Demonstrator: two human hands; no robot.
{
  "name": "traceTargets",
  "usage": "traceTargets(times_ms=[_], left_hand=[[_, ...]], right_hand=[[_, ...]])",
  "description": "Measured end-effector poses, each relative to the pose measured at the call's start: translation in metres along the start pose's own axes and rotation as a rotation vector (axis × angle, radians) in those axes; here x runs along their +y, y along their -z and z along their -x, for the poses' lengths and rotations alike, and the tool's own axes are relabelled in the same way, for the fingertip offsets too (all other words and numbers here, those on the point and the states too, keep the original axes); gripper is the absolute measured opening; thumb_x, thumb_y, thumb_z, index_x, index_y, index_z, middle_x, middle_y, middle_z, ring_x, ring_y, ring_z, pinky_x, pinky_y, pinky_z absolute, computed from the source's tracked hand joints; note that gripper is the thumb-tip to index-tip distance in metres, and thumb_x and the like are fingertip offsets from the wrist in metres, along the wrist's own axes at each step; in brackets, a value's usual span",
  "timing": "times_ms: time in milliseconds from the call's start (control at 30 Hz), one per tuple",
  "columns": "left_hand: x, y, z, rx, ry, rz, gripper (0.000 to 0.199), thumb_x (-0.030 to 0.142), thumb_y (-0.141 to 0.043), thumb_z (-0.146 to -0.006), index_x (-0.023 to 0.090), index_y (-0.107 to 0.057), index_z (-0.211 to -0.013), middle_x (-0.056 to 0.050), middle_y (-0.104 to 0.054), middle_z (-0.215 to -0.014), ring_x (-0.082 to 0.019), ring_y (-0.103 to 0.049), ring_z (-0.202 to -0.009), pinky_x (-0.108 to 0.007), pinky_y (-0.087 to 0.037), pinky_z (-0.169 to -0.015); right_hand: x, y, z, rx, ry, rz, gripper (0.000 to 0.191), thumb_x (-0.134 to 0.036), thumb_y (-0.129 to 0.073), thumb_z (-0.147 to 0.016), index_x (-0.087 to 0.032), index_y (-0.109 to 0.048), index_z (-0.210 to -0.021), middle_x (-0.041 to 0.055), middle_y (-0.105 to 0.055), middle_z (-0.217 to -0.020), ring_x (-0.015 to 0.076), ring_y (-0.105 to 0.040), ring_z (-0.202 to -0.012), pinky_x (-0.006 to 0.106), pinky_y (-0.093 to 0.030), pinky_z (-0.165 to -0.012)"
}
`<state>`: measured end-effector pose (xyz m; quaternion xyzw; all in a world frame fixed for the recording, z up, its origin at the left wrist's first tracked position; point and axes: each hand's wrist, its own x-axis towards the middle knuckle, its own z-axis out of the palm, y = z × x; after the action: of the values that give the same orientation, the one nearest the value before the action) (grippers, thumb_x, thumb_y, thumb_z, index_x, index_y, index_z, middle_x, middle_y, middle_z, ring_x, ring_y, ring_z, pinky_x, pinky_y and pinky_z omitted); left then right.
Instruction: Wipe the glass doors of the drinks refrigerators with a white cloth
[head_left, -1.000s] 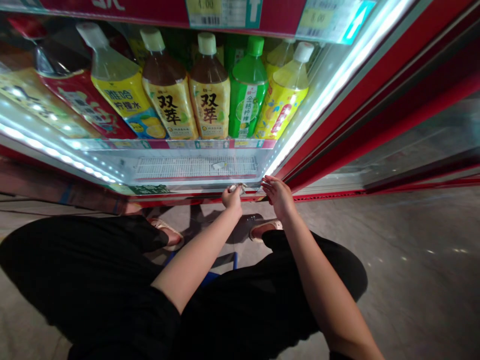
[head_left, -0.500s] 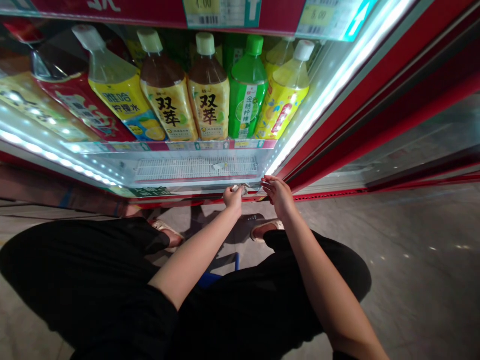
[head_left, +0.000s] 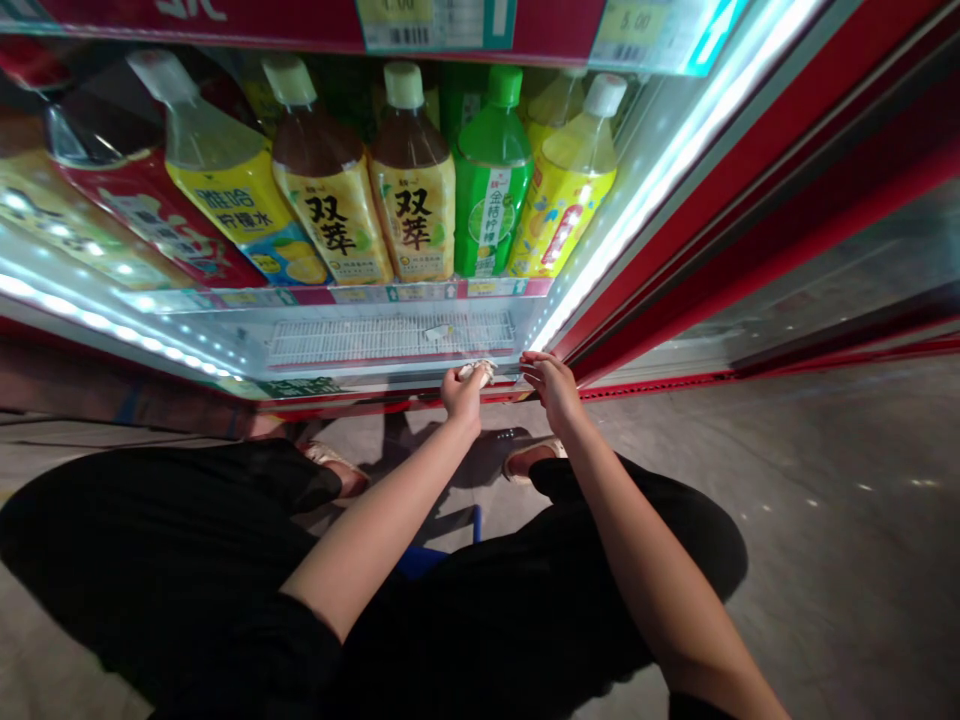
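Observation:
My left hand (head_left: pixel 463 395) is closed around a crumpled whitish cloth or tissue (head_left: pixel 480 373) at the bottom front edge of a lit drinks cooler. Just to its right, my right hand (head_left: pixel 553 384) has its fingers apart near the lower right corner of the cooler's opening, holding nothing visible. Beyond both hands lies a white wire rack (head_left: pixel 337 340) on the cooler's bottom level, with a small pale piece (head_left: pixel 439 332) on it.
Above the rack, a shelf edge (head_left: pixel 360 294) carries several bottles, among them a green bottle (head_left: pixel 493 190) and a yellow one (head_left: pixel 564 200). A red door frame (head_left: pixel 675 280) stands at the right. My legs and a blue object (head_left: pixel 420 562) are below.
My left hand has shifted slightly left, and more of the crumpled whitish item shows in it. My right hand has barely moved. The view has shifted a little.

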<state>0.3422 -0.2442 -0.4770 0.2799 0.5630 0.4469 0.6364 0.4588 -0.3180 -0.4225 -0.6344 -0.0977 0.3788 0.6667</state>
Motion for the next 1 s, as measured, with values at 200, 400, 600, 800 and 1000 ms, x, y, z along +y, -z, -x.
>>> traceTargets(times_ms=[200,400,600,800,1000], left_hand=[[0.01,0.026,-0.011,0.049,-0.016,-0.007,0.034,0.025,-0.093,-0.065,0.021,-0.063,-0.082,0.003,-0.069,-0.078,-0.013,-0.067,-0.074,-0.028,-0.053,-0.078],[0.026,0.032,-0.012,-0.014,-0.081,-0.018,0.032,0.029,-0.091,-0.07,0.021,-0.066,-0.087,0.001,-0.073,-0.085,-0.014,-0.069,-0.078,-0.027,-0.054,-0.077],[0.02,0.037,-0.012,0.012,-0.045,-0.007,0.034,0.028,-0.092,-0.069,0.02,-0.064,-0.085,0.001,-0.071,-0.084,-0.013,-0.068,-0.076,-0.028,-0.055,-0.079],[0.029,0.04,-0.014,-0.004,-0.078,0.019,0.032,0.028,-0.091,-0.072,0.021,-0.064,-0.088,0.001,-0.072,-0.086,-0.013,-0.07,-0.079,-0.029,-0.056,-0.081],[0.031,0.038,-0.014,-0.032,-0.106,0.012,0.032,0.03,-0.09,-0.071,0.021,-0.066,-0.089,0.002,-0.072,-0.085,-0.013,-0.07,-0.079,-0.027,-0.056,-0.079]], right_hand=[[0.0,-0.005,0.006,-0.036,0.016,0.012,0.017,-0.03,-0.071,-0.07,-0.025,-0.077,-0.085,0.0013,-0.079,-0.095,0.02,-0.074,-0.093,0.038,-0.057,-0.097],[0.003,-0.012,0.008,-0.084,-0.012,-0.005,0.019,-0.028,-0.07,-0.07,-0.026,-0.079,-0.087,0.001,-0.082,-0.099,0.0194,-0.075,-0.094,0.037,-0.057,-0.098],[0.008,-0.013,0.007,-0.085,-0.055,-0.012,0.018,-0.026,-0.07,-0.07,-0.026,-0.078,-0.086,0.0011,-0.083,-0.094,0.0206,-0.078,-0.091,0.039,-0.059,-0.097],[0.008,-0.011,0.006,-0.09,-0.061,-0.022,0.019,-0.027,-0.07,-0.069,-0.027,-0.079,-0.085,0.0001,-0.083,-0.093,0.0203,-0.077,-0.092,0.037,-0.059,-0.096],[0.008,-0.014,0.007,-0.117,-0.072,-0.014,0.021,-0.028,-0.069,-0.071,-0.026,-0.079,-0.089,0.0008,-0.082,-0.096,0.0201,-0.077,-0.094,0.036,-0.059,-0.096]])
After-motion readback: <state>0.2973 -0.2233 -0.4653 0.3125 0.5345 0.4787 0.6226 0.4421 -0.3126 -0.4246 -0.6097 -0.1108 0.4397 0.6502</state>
